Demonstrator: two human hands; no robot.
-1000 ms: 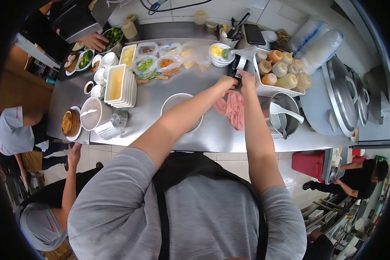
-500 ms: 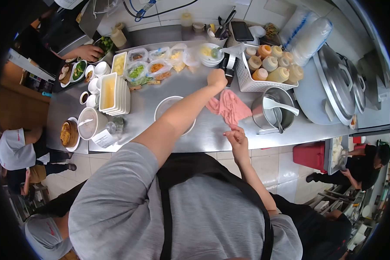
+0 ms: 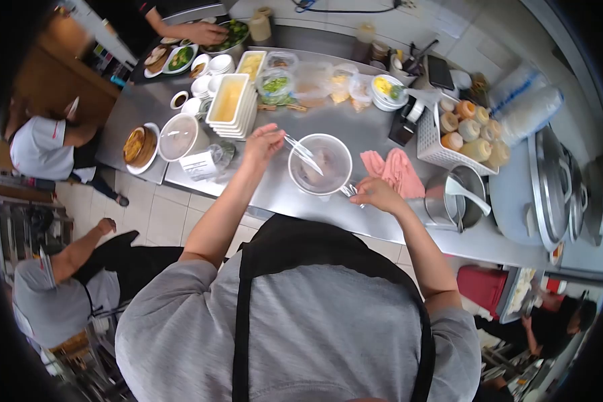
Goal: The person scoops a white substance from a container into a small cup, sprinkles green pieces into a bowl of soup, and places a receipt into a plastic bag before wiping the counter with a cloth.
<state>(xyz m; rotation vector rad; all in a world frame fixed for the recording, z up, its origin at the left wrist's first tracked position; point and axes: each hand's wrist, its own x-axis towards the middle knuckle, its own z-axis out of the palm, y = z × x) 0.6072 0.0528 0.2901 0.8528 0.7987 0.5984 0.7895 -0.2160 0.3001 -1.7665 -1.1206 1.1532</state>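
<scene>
In front of me stands a round, translucent white tub [image 3: 295, 167], with something pale inside. A shiny clear plastic strip [image 3: 304, 155] slants over it from upper left. My left hand [image 3: 266, 142] pinches the strip's upper end, left of the tub. Just off the tub's lower right rim, my right hand [image 3: 378, 195] pinches another glossy bit of clear plastic. Whether both pieces are one length, I cannot tell. Right of the tub lies a crumpled pink cloth [image 3: 396, 171], close behind my right hand. A black dispenser [image 3: 405, 123] is farther back.
A steel pot [image 3: 439, 201] with a white ladle and a white basket [image 3: 442, 149] of sauce bottles stand at right. Stacked white trays [image 3: 229, 117] and a lidded tub [image 3: 181, 136] are at left. Another person's hand [image 3: 204, 32] reaches into a bowl of greens.
My left hand has come back from the black dispenser to the tub's left side, now with the clear strip. My right hand has moved beside the tub's rim. The view has shifted.
</scene>
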